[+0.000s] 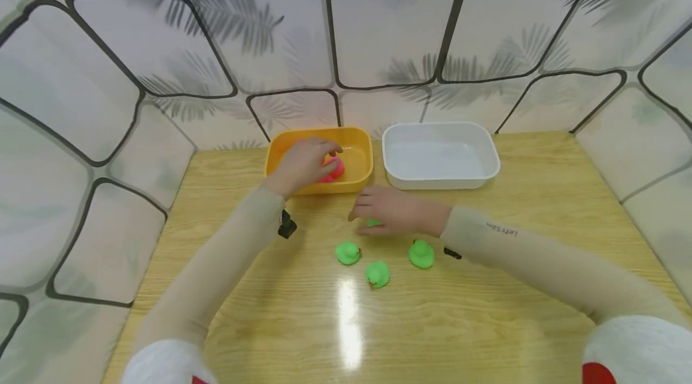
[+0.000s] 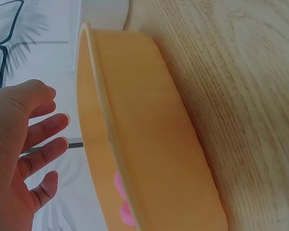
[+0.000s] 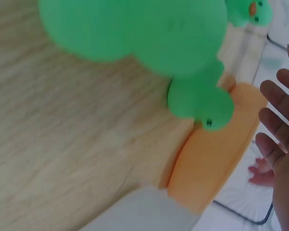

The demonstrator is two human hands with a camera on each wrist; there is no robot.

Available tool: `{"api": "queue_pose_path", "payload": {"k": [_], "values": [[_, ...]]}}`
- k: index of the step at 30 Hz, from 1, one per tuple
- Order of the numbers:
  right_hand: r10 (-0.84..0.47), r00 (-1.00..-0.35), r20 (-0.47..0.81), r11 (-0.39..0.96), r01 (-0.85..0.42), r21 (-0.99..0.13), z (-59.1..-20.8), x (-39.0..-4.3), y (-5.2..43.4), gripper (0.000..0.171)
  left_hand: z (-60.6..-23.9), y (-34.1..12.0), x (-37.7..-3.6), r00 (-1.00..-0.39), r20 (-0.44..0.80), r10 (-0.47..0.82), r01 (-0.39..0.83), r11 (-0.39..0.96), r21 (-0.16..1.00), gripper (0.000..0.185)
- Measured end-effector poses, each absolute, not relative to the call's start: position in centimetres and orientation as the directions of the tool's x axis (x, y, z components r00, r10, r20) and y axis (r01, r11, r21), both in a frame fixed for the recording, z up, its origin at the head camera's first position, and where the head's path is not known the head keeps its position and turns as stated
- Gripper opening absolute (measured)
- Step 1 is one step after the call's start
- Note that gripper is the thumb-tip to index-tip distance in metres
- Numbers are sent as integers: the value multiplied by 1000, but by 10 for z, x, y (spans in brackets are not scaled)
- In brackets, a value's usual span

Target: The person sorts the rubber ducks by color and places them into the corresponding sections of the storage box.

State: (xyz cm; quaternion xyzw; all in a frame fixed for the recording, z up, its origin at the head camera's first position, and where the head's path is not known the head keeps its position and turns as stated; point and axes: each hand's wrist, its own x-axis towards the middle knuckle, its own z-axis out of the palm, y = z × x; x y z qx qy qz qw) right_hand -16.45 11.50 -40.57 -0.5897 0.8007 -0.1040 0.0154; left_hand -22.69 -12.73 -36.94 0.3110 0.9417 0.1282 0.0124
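Note:
My left hand (image 1: pixel 306 163) hovers over the orange tub (image 1: pixel 361 189), fingers loosely bent and nothing between them. Pink toys (image 1: pixel 336 166) lie in that tub, partly hidden by the hand; the left wrist view shows a bit of pink (image 2: pixel 126 214) behind the rim. My right hand (image 1: pixel 393 210) is above the table in front of the tubs, its fingers (image 3: pixel 279 103) relaxed and empty. Right under it sits a green rubber duck (image 1: pixel 374 223), mostly covered by the hand in the head view. Another green duck (image 3: pixel 200 101) shows in the right wrist view.
Nearer on the wooden table (image 1: pixel 281 324) stand more green ducks: one at left (image 1: pixel 348 253), one in front (image 1: pixel 377 274), one at right (image 1: pixel 421 254). A white tub (image 1: pixel 440 184) stands right of the orange one. Behind both rises a patterned wall (image 1: pixel 394 29).

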Motion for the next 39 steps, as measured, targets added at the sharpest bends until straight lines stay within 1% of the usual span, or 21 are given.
{"api": "queue_pose_path", "payload": {"k": [3,6,10,14,20,26,30,36,39], "values": [[-967,-248,63,234,-957,-174,-410,-156,110,35,-368,-120,-231,-806,39,590,580,776,249,32],[-980,-192,59,180,-970,-166,-413,-148,107,35,-369,-112,-236,-795,30,605,593,767,244,31],[-985,-161,62,148,-974,-172,-418,-142,104,31,-372,-102,-241,-781,32,623,612,755,237,32],[-985,-171,38,162,-971,-175,-421,-140,106,28,-373,-93,-244,-783,12,622,606,758,241,32],[-979,-202,-15,201,-963,-181,-422,-138,108,27,-377,-83,-249,-786,-15,619,603,771,205,34],[-973,-229,-23,229,-951,-208,-422,-135,111,24,-380,-72,-249,-784,-34,620,601,772,207,37],[-970,-244,8,237,-946,-221,-419,-133,115,23,-383,-66,-249,-782,-21,622,605,768,213,41],[-959,-267,94,243,-946,-215,-408,-132,127,23,-389,-58,-251,-788,5,616,602,769,216,45],[-951,-288,111,258,-939,-226,-402,-132,133,24,-393,-54,-252,-791,20,612,602,771,207,51]]}}
